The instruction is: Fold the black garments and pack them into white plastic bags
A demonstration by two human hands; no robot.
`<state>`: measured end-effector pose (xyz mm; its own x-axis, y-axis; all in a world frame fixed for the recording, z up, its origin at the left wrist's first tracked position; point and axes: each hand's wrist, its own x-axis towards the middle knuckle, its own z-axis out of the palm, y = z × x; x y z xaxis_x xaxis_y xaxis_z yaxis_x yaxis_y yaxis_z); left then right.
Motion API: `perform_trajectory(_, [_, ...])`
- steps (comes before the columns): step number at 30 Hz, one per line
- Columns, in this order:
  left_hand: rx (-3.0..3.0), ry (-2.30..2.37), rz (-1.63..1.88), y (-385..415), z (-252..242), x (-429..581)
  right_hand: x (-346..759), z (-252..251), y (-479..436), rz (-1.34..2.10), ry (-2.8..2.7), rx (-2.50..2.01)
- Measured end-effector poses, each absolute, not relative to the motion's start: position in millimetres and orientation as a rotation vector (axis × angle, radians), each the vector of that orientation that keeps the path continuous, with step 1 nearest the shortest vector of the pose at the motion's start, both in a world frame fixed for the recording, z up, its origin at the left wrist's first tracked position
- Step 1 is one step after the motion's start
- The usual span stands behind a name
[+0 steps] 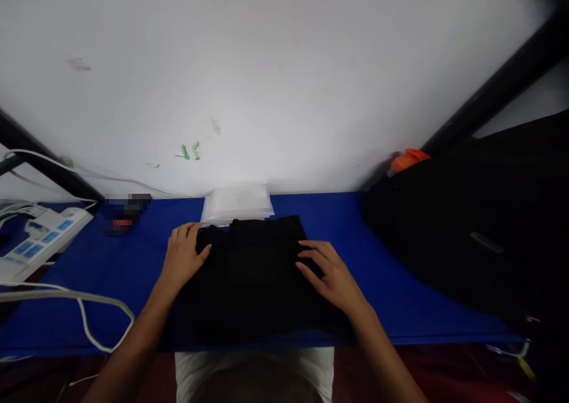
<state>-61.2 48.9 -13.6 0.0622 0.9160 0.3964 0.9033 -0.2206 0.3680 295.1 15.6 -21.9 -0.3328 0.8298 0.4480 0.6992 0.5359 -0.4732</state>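
Note:
A piece of black cloth (262,278), folded into a rough rectangle, lies flat in front of me on a blue-covered table (373,261). My left hand (184,255) rests at its left edge, thumb on the fabric and fingers stretched out. On the opposite side my right hand (326,272) touches the right edge with its fingers spread. Neither hand grips the cloth. Just behind it sits a stack of clear plastic bags (237,201), whose front edge the cloth partly covers. What kind of garment the cloth is cannot be made out.
A white power strip (48,237) with cables stands at the left, and a loose white cable (102,299) crosses the left front. Near the wall lies a partly blurred dark object (127,213). A large black bag or cloth pile (448,231) takes up the right side, beside something orange (409,159).

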Motion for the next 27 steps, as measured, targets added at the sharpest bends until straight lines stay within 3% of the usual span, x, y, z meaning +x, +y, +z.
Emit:
perform_trajectory(5, [2.241, 1.533, 0.970, 38.4, 6.3, -72.6, 287.1, -32.9, 21.6, 0.249, -2.071, -1.235])
perform_trajectory(9, [2.120, 0.975, 0.653, 13.8, 11.8, -81.4, 289.0, -43.5, 19.1, 0.291, -2.054, -1.254])
perform_trajectory(16, [2.094, 1.682, 0.743, 7.4, -28.2, -94.2, 288.4, -45.4, 17.8, 0.326, -2.018, -1.262])
perform_trajectory(27, [2.213, 1.783, 0.579, 0.7, -27.1, -105.1, 291.2, -47.0, 16.7, 0.333, -1.895, -1.322])
